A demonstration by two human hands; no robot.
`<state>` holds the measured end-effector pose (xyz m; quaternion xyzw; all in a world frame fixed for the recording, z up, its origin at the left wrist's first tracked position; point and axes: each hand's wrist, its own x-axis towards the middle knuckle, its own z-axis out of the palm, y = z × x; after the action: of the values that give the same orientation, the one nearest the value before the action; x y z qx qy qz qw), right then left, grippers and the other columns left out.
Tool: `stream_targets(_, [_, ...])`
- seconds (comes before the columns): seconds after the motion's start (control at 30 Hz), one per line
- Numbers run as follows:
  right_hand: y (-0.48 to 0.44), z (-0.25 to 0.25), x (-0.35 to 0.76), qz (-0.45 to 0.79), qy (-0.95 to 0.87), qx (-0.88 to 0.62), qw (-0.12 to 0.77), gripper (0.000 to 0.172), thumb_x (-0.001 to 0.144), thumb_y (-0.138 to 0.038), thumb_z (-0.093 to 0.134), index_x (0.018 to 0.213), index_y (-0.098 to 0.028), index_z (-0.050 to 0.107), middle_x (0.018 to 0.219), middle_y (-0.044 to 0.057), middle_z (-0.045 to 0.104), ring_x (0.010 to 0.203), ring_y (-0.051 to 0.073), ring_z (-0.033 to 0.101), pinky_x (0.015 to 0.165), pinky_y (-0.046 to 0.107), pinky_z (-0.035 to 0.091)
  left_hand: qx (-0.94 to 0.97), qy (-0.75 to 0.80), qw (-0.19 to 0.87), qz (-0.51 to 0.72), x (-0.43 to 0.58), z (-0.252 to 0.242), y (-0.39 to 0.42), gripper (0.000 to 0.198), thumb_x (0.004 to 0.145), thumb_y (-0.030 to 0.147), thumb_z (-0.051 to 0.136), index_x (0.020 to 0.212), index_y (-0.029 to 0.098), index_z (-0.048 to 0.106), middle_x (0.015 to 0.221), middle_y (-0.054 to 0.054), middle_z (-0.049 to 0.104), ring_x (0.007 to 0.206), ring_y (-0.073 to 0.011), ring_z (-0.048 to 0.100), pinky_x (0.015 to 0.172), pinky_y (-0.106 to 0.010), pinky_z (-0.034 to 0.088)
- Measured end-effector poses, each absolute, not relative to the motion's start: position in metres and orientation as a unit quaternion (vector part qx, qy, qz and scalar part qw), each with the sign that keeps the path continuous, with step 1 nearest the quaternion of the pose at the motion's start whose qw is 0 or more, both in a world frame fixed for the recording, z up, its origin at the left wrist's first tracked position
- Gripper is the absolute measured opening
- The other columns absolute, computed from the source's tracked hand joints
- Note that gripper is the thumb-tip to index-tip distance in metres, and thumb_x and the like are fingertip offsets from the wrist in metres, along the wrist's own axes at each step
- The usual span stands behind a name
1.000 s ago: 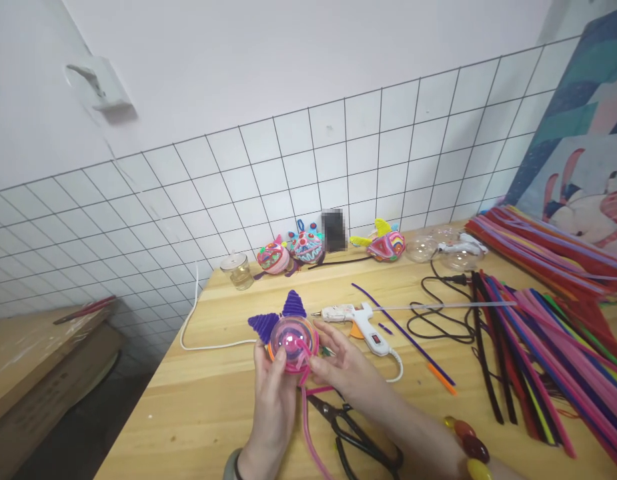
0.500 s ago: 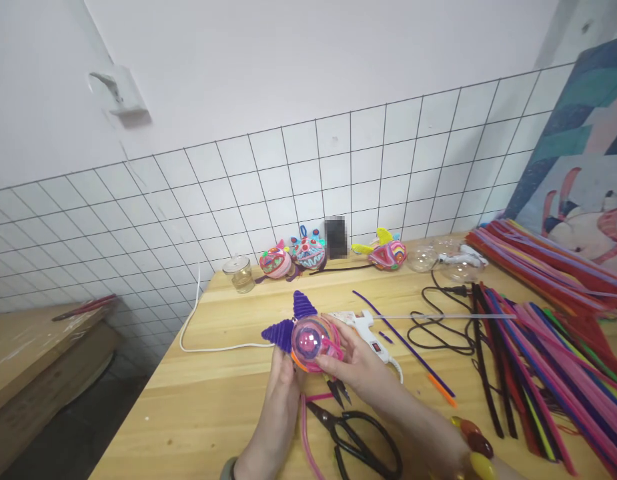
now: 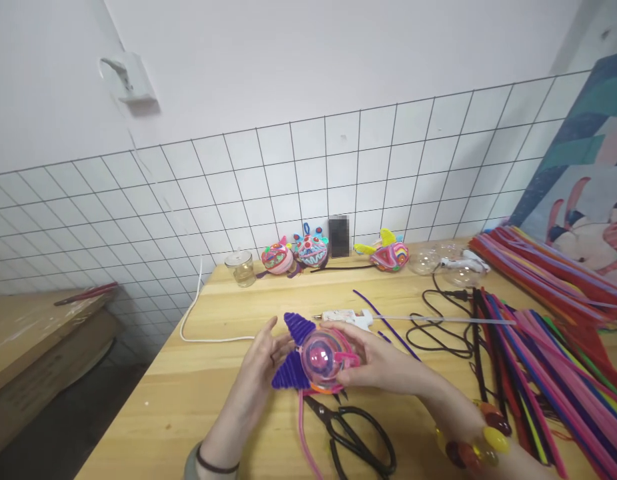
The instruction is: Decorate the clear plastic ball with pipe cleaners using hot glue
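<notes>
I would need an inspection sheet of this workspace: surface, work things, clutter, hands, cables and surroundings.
Surface: light wooden table, small white speck at left.
Work things: ball with purple ears; black scissors nearer the person; glue gun lying behind.
Clutter: fuzzy sticks at right; decorated toys and glass cup at the back.
Hands: right hand holds the ball; left hand beside the ears, contact unclear.
Cables: black cable loosely looped; white cable at the left edge.
Surroundings: white wall, picture, cardboard box; other people, nothing seen.
</notes>
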<state>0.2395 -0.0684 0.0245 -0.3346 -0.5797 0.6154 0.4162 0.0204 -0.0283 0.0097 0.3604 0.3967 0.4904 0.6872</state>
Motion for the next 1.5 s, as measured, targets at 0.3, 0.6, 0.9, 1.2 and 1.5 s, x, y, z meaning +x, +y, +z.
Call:
stream_targets(0.3, [-0.076, 0.031, 0.242, 0.557, -0.666, -0.401, 0.292, 0.071, 0.066, -0.023, 0.079, 0.131, -0.023, 0.05, 0.123, 0.005, 0.062, 0.11, 0.023, 0.06, 0.094, 0.032, 0.048, 0.555, 0.381, 0.513, 0.532, 0.011, 0.007, -0.029, 0.073, 0.054, 0.023, 0.085, 0.123, 0.024, 0.06, 0.134, -0.014, 0.054, 0.135, -0.0337, 0.035, 0.111, -0.046, 0.022])
stream_targets(0.6, [-0.082, 0.04, 0.235, 0.532, -0.721, -0.4, 0.194, 0.07, 0.061, -0.022, 0.08, 0.127, -0.029, 0.058, 0.121, 0.0, 0.066, 0.104, 0.023, 0.063, 0.09, 0.029, 0.047, 0.659, 0.281, 0.642, 0.275, 0.014, 0.017, -0.049, 0.081, 0.065, 0.025, 0.079, 0.138, 0.025, 0.044, 0.108, -0.011, 0.069, 0.105, -0.0308, 0.062, 0.096, -0.047, 0.042])
stream_targets(0.9, [-0.085, 0.042, 0.23, 0.51, -0.738, -0.402, 0.184, 0.077, 0.063, -0.022, 0.078, 0.134, -0.033, 0.051, 0.117, -0.001, 0.067, 0.099, 0.022, 0.064, 0.086, 0.028, 0.048, 0.638, 0.274, 0.683, 0.226, 0.015, 0.015, -0.049, 0.095, 0.065, 0.021, 0.078, 0.146, 0.026, 0.03, 0.126, -0.013, 0.06, 0.111, -0.0294, 0.06, 0.097, -0.047, 0.043])
stream_targets(1.2, [-0.088, 0.046, 0.222, 0.483, -0.761, -0.39, 0.188, 0.074, 0.065, -0.019, 0.075, 0.134, -0.032, 0.05, 0.115, -0.001, 0.068, 0.096, 0.021, 0.065, 0.082, 0.026, 0.05, 0.679, 0.304, 0.629, 0.223, 0.01, 0.016, -0.052, 0.102, 0.062, 0.022, 0.08, 0.147, 0.028, 0.025, 0.128, -0.012, 0.06, 0.113, -0.0306, 0.059, 0.095, -0.044, 0.046])
stream_targets(1.5, [-0.087, 0.036, 0.221, 0.38, -0.78, -0.426, 0.256, 0.069, 0.067, -0.02, 0.077, 0.131, -0.03, 0.053, 0.126, 0.003, 0.062, 0.111, 0.024, 0.06, 0.094, 0.03, 0.047, 0.672, 0.315, 0.624, 0.245, 0.01, 0.02, -0.051, 0.112, 0.063, 0.021, 0.079, 0.15, 0.024, 0.009, 0.119, -0.011, 0.065, 0.098, -0.0251, 0.064, 0.085, -0.037, 0.051])
